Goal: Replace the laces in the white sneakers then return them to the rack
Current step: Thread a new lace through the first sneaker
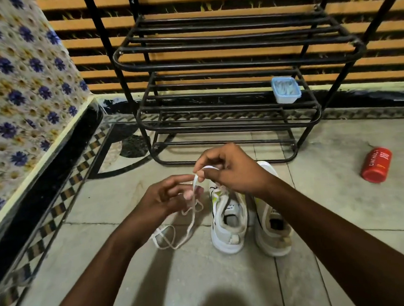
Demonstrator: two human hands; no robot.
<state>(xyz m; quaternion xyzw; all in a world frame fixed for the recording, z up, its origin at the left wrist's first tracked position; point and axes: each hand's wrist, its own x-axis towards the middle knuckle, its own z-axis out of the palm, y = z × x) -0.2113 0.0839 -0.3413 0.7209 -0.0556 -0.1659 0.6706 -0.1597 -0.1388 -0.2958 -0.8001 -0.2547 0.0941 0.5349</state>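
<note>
Two white sneakers stand side by side on the floor, toes toward the rack: the left sneaker (229, 222) and the right sneaker (273, 231). A white lace (191, 224) hangs from my hands and loops on the tiles left of the shoes. My right hand (230, 170) pinches the lace's upper part above the left sneaker's toe. My left hand (168, 195), just left of it, holds the lace lower down between its fingers. The black metal shoe rack (229, 118) stands right behind the shoes.
A small blue plastic box (286, 89) sits on the rack's middle shelf at right. A red can (376, 164) lies on the floor to the right. A bed with a floral sheet (22, 93) fills the left side. A striped wall is behind the rack.
</note>
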